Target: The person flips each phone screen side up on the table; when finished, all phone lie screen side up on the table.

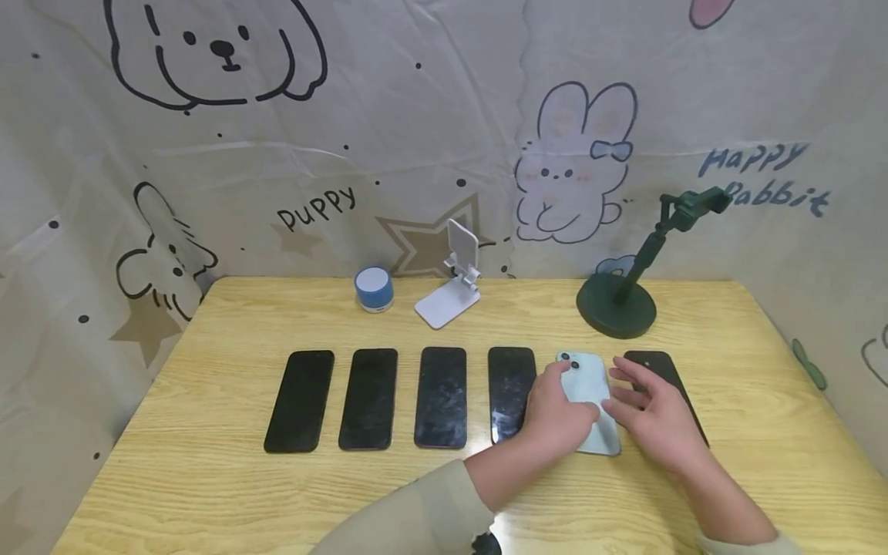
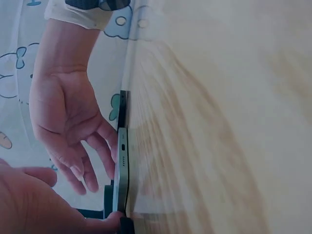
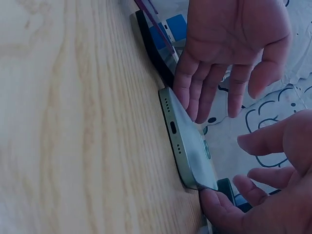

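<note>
A pale green phone point(image 1: 588, 385) lies back up on the table, its two-lens camera at the far left corner. My left hand point(image 1: 555, 412) is at its left edge, fingers extended and thumb over the back. At the right edge is my right hand point(image 1: 655, 420), fingers loosely bent and thumb apart from them. In the right wrist view, fingertips of both hands meet opposite long sides of the phone point(image 3: 187, 146), whose port end faces the camera. A black phone point(image 1: 512, 385) lies just left of my left hand. My right hand partly covers another dark phone point(image 1: 655, 360).
Three more black phones, including the leftmost phone point(image 1: 300, 401), continue the row to the left. Behind stand a blue round speaker-like cylinder point(image 1: 375, 290), a white folding phone stand point(image 1: 447, 303) and a dark green stand point(image 1: 617, 312) with a jointed arm. Printed cloth hangs behind the wooden table point(image 1: 208, 501).
</note>
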Demonstrator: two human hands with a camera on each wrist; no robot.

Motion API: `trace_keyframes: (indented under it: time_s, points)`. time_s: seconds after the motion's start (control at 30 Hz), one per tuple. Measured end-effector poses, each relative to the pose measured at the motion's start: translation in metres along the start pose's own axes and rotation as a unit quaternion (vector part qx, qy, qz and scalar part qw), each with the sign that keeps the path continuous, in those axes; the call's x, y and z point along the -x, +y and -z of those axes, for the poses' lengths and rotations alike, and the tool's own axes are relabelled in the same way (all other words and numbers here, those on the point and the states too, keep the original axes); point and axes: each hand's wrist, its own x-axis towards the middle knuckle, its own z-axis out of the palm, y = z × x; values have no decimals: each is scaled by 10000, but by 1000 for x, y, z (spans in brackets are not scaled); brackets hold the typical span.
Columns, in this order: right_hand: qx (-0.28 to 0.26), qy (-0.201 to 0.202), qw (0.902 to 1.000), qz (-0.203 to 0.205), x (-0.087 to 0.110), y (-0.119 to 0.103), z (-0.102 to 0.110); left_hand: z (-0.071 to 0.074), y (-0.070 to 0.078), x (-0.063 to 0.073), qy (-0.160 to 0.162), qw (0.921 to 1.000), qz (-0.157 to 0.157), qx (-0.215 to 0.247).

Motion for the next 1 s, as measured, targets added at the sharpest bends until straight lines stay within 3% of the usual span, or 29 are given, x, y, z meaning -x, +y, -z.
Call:
trace_keyframes:
  time_s: [0.13, 0.3, 0.5, 0.63, 0.8, 1.0]
  points:
    - [-157, 43, 9998, -72, 1, -1, -1, -2, 1, 0, 307, 9975, 239, 594]
    - [-215, 146, 9992, -309, 4, 0, -2, -5, -1, 1, 479, 9929, 235, 1065]
    - [-378, 630, 9945, -742, 11, 0, -6, -11, -2, -1, 630, 9788, 339, 1920]
    - [-782, 972, 9867, -1040, 15, 1, -6, -11, -2, -4, 717, 9690, 344, 2340]
    - [-1218, 1070, 9805, -1113, 18, 1, -6, -6, 0, -9, 540, 9626, 436, 2617]
    - [-1508, 890, 9801, -940, 21, 1, -7, 2, 2, -13, 13, 9602, 671, 2713]
